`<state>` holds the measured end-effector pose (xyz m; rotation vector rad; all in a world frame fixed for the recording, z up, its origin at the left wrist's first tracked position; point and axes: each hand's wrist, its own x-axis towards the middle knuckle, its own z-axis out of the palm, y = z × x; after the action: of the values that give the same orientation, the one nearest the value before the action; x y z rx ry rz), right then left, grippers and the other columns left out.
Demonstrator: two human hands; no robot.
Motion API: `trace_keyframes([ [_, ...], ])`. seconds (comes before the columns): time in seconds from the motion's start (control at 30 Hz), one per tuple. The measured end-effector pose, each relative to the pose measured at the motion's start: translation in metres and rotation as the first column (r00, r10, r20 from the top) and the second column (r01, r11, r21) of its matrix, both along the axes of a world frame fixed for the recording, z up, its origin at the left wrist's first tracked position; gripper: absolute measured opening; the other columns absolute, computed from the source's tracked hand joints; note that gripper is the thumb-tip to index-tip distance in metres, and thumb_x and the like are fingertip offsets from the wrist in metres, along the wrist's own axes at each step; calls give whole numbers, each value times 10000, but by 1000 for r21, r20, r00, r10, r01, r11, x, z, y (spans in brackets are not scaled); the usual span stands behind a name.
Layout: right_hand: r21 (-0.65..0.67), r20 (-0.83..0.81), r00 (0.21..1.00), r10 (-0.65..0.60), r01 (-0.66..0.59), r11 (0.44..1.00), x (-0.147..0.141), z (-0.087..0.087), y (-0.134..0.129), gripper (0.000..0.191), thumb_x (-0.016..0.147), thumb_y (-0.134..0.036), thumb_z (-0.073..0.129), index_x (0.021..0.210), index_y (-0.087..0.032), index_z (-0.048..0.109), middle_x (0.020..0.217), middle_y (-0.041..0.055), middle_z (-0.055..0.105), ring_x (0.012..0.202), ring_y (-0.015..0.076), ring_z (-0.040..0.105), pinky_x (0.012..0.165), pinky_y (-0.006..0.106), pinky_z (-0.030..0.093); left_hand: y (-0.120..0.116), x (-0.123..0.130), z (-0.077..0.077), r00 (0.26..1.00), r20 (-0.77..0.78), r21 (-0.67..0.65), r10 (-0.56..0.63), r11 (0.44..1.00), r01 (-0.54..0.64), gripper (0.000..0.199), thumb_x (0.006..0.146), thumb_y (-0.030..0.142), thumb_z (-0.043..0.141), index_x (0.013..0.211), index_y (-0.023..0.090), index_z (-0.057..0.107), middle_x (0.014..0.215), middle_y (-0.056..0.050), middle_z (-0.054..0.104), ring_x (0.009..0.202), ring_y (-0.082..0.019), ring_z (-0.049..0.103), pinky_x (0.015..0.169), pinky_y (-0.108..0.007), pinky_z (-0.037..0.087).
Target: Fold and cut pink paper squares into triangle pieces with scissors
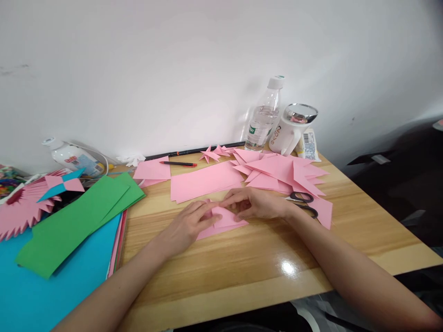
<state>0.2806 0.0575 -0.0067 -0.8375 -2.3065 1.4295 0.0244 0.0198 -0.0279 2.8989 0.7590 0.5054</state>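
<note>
A partly folded sheet of pink paper (226, 219) lies on the wooden table between my hands. My left hand (188, 227) grips its left side, thumb and fingers closing on the fold. At the upper right of the sheet, my right hand (258, 203) has its index finger stretched to the fold's top and its thumb on the paper. Just behind the hands lie flat pink strips (206, 181). To the right is a heap of folded pink pieces (277, 170), with black-handled scissors (302, 197) lying close to my right wrist.
A water bottle (262, 122) and a lidded white mug (289, 131) stand by the wall. A pen (178, 163) rests on more pink paper. Green strips (76, 221) lie over blue sheets (69, 290) at left, near a white bottle (74, 157). The table edge (391, 269) runs along the right.
</note>
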Motion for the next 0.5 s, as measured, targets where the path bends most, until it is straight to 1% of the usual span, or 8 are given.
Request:
trace_keyframes([
  [0.1, 36, 33, 999, 40, -41, 999, 2, 0, 1, 401, 792, -181, 647, 1180, -282, 643, 1009, 17, 593, 723, 97, 514, 643, 220, 432, 0, 1, 1, 1000, 20, -30, -14, 999, 14, 321, 943, 148, 432, 1222, 244, 560, 1339, -94, 517, 1279, -236, 394, 1007, -438, 416],
  [0.17, 53, 44, 998, 50, -53, 997, 3, 1, 1, 410, 795, -176, 644, 1187, -295, 636, 1050, 15, 595, 729, 96, 522, 648, 219, 438, -1, 2, 3, 999, 47, -118, 11, 993, -6, 320, 950, 175, 427, 1234, 256, 551, 1347, -75, 517, 1292, -219, 396, 1030, -420, 402],
  [0.23, 60, 47, 997, 56, -58, 996, 3, 1, 0, 436, 785, -165, 653, 1196, -307, 629, 1086, 12, 594, 724, 92, 524, 643, 214, 442, -3, 5, 4, 991, 78, -245, 108, 966, -86, 334, 955, 222, 429, 1279, 256, 503, 1334, -58, 531, 1252, -185, 453, 1023, -370, 422],
  [0.3, 55, 47, 998, 49, -52, 997, 2, 1, -1, 466, 767, -148, 664, 1202, -309, 625, 1123, 15, 587, 713, 86, 524, 639, 209, 445, -4, 7, 4, 977, 84, -308, 195, 938, -161, 342, 955, 257, 436, 1293, 237, 477, 1297, -56, 558, 1203, -170, 502, 1005, -347, 445],
  [0.33, 49, 47, 998, 39, -41, 998, 2, 1, -1, 472, 758, -138, 668, 1199, -303, 629, 1132, 18, 584, 707, 83, 524, 639, 207, 447, -4, 8, 4, 977, 86, -286, 195, 944, -164, 326, 954, 258, 435, 1272, 220, 493, 1275, -64, 571, 1198, -178, 506, 1004, -357, 447],
  [0.37, 44, 45, 999, 28, -30, 999, 2, 0, -2, 473, 752, -129, 669, 1193, -295, 634, 1137, 21, 582, 702, 81, 525, 639, 207, 448, -4, 9, 4, 983, 82, -233, 166, 962, -143, 301, 955, 243, 430, 1239, 203, 519, 1260, -77, 578, 1208, -192, 496, 1010, -378, 441],
  [0.43, 41, 39, 999, 17, -18, 999, 1, 0, -2, 458, 749, -116, 659, 1175, -286, 648, 1142, 23, 583, 700, 81, 529, 638, 208, 449, -3, 9, 4, 996, 43, -104, 72, 992, -67, 275, 957, 190, 407, 1189, 177, 553, 1242, -102, 585, 1232, -221, 470, 1013, -426, 429],
  [0.5, 47, 30, 999, 22, -24, 999, 1, -1, -2, 445, 755, -111, 643, 1162, -291, 654, 1147, 17, 587, 704, 83, 536, 637, 211, 449, -3, 9, 5, 1000, -10, -35, 28, 999, -28, 295, 958, 158, 382, 1207, 170, 539, 1231, -117, 586, 1239, -235, 461, 997, -453, 438],
])
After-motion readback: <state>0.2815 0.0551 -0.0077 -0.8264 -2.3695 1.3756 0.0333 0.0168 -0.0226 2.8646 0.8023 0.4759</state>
